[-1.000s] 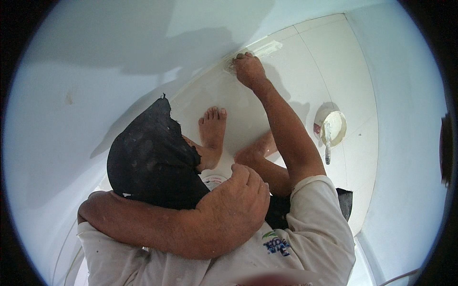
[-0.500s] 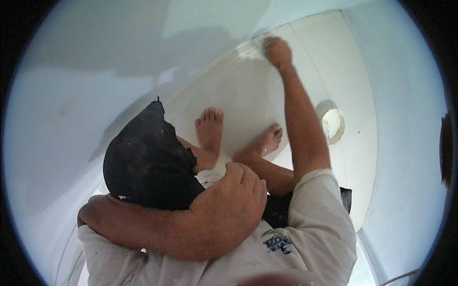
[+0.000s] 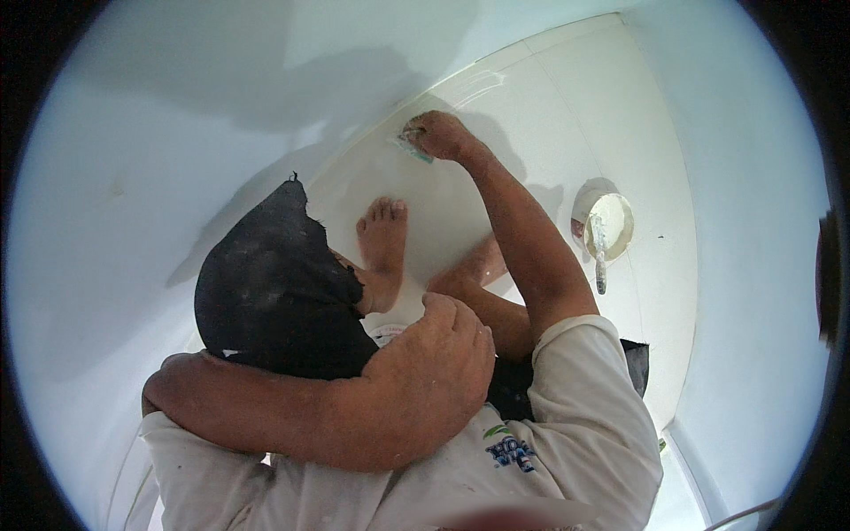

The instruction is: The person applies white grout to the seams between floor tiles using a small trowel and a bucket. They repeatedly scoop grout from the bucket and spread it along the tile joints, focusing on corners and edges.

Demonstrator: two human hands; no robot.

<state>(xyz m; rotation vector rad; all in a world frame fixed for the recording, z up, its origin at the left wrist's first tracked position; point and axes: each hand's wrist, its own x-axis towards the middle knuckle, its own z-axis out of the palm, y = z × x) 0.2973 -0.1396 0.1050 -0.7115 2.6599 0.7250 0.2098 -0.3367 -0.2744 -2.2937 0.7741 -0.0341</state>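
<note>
My right hand [image 3: 440,137] reaches down to the pale floor beside the foot of the wall. Its fingers are closed around a thin flat blue-green scraper [image 3: 418,152], mostly covered by the hand. My left arm lies bent across my body over black cloth at my left knee. My left hand [image 3: 434,376] curls at my lap with its fingers together and bent down. The palm side is hidden, so anything inside it cannot be made out.
A round pale tub [image 3: 630,228] of white paste stands on the floor [image 3: 567,97] to my right, with a paste-smeared putty knife [image 3: 601,276] across its rim. Walls rise at left [image 3: 97,257] and right [image 3: 761,292]. My bare left foot [image 3: 383,234] is near my right hand.
My right hand has swept left and nearer along the wall's foot, and the scraper now shows. The putty knife on the tub is now uncovered by my arm. My left hand stays put.
</note>
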